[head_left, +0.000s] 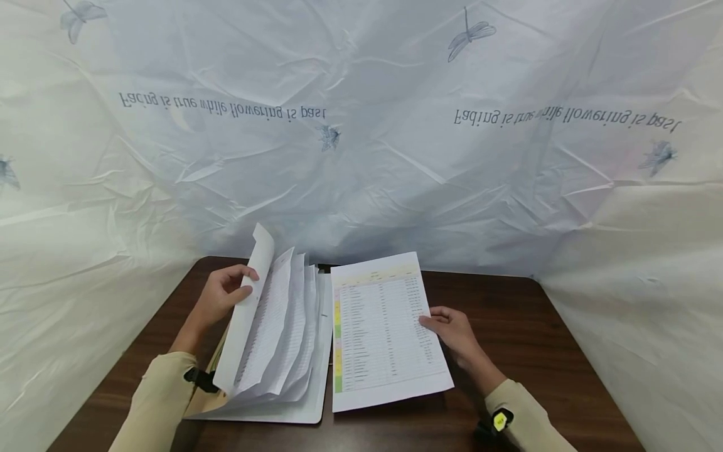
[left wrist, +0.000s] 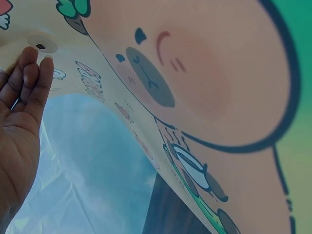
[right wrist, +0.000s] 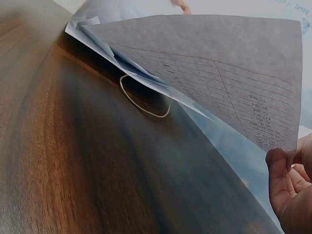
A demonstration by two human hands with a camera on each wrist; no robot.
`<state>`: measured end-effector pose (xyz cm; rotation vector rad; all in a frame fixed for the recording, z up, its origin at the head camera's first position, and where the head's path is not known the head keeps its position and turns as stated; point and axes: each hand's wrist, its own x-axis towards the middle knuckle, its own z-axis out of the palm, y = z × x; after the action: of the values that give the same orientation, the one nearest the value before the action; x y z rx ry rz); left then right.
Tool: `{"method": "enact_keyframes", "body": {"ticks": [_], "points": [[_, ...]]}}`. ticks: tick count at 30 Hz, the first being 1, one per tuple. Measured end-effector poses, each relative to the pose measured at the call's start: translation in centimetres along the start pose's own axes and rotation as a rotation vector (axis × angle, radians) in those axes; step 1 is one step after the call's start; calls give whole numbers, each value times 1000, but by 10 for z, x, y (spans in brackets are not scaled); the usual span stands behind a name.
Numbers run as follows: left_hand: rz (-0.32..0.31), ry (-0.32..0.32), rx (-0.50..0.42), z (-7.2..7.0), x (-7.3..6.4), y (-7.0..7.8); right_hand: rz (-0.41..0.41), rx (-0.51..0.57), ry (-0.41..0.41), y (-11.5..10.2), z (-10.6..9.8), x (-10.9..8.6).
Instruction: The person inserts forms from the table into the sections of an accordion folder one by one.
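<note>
On the table's left side stands an opened document folder [head_left: 324, 351], with several printed sheets [head_left: 294, 333] fanned out inside. My left hand [head_left: 223, 292] pinches its raised white cover [head_left: 240, 336] between thumb and fingers, holding it up toward the left. Seen from the left wrist, the outer face of the cover [left wrist: 214, 92] carries a cartoon animal print, with the fingertips beside a round fastener [left wrist: 48, 45]. My right hand [head_left: 457, 333] pinches the right edge of a printed table sheet [head_left: 375, 333], coloured down its left margin. That sheet is tilted, its right side lifted.
The dark wooden table [head_left: 508, 307] extends to the right of the sheet. A white patterned plastic curtain [head_left: 395, 169] encloses the back and both sides. In the right wrist view, a thin pale loop [right wrist: 134, 103] shows below the paper's edge.
</note>
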<state>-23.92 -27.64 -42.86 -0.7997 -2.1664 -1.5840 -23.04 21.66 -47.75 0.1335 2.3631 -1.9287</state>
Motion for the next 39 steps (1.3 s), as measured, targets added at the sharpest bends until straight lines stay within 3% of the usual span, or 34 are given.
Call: {"method": "enact_keyframes", "body": {"ticks": [28,39], "points": [[28,11,-9,-1,0,-2,20,54,-34,8,32,13],[40,11,-4,-1,0,-3,19,38,-25,7,31,19]]}}
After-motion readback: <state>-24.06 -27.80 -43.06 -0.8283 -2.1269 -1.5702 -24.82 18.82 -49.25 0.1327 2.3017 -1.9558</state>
